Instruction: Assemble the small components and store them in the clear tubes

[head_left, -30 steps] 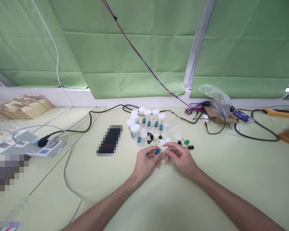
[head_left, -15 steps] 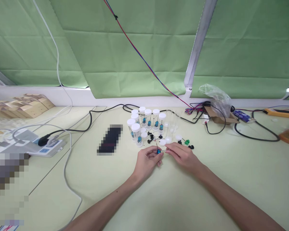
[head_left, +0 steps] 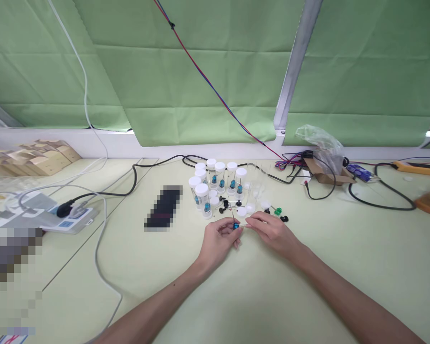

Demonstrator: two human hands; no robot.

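My left hand (head_left: pixel 218 241) is closed, its fingertips pinching a small shiny blue part (head_left: pixel 235 226). A thin dark stem or wire rises from that part. From the right, my right hand (head_left: pixel 274 231) pinches a thin pale rod that reaches the blue part; whether it is fixed to it I cannot tell. Just beyond my hands lie several small black parts (head_left: pixel 225 204), loose white caps (head_left: pixel 241 211) and a green part (head_left: pixel 278 210). Several clear tubes with white lids (head_left: pixel 202 190) stand behind, with blue pieces inside. To their right are clear tubes without lids (head_left: pixel 251 193).
A pixelated dark flat object (head_left: pixel 164 209) lies to the left. A white power strip (head_left: pixel 77 222) with cables sits farther left, near wooden pieces (head_left: pixel 45 160). At the back right are a cardboard box (head_left: pixel 326 177) with a plastic bag, bundled wires and a yellow-handled tool (head_left: pixel 419 168).
My right hand has shifted very slightly at the pale rod. My left hand keeps the blue part in the same spot.
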